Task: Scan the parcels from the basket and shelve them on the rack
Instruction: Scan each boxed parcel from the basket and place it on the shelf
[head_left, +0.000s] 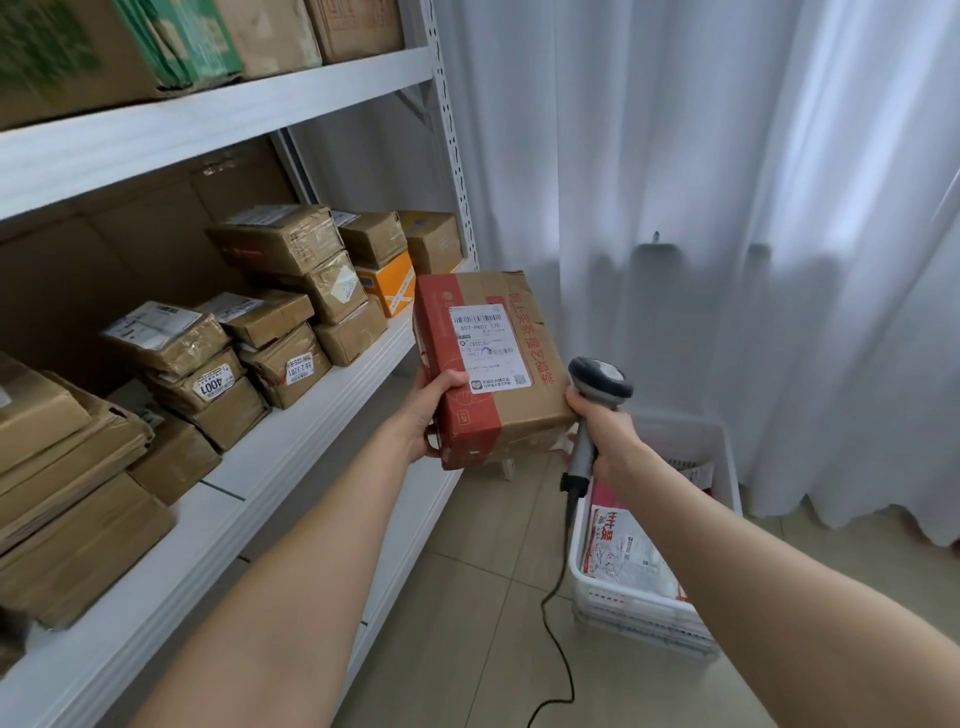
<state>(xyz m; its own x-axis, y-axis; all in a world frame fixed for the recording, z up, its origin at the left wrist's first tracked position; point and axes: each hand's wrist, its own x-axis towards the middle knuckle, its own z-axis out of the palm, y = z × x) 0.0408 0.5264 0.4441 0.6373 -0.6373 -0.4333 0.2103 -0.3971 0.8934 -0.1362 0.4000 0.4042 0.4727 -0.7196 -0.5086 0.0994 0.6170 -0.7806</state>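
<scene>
White metal rack (218, 119) bears taped brown cardboard boxes (283, 239); left hand (428, 415) grips the near left corner of a blocky cardboard parcel (488, 369), red-banded, white label up, held beside the rack; right hand (610, 439) curls round a grey corded scanner (600, 382) just beside it; slotted white plastic basket (639, 597) stands on the floor below.

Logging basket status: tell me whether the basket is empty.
No, the white basket holds at least one red-and-white parcel bag.

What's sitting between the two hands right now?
Head view: the red-taped parcel lies between them. The left hand grips its left edge; the right hand, holding the scanner, sits by its right corner.
</scene>
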